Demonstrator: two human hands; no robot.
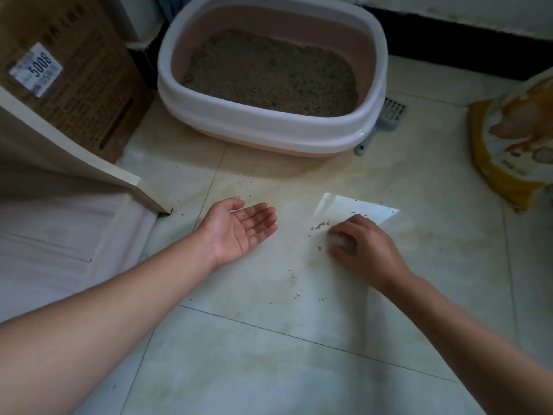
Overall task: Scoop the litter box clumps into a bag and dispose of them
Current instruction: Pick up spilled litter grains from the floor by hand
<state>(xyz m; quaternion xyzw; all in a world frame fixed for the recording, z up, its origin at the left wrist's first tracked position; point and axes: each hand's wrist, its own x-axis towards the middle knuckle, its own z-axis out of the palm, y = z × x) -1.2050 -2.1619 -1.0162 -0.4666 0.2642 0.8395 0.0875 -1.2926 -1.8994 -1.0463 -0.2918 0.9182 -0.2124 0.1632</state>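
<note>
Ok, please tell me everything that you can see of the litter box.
The litter box is an oval tub that looks like plastic, with a pinkish-beige base and a broad pale rim sitting on top. It stands upright on the tiled floor, holding grey-brown litter with an uneven surface. A cardboard box stands close beside it; a grey scoop lies at its other side, partly hidden by the rim. The left hand and right hand are apart from it.
</note>
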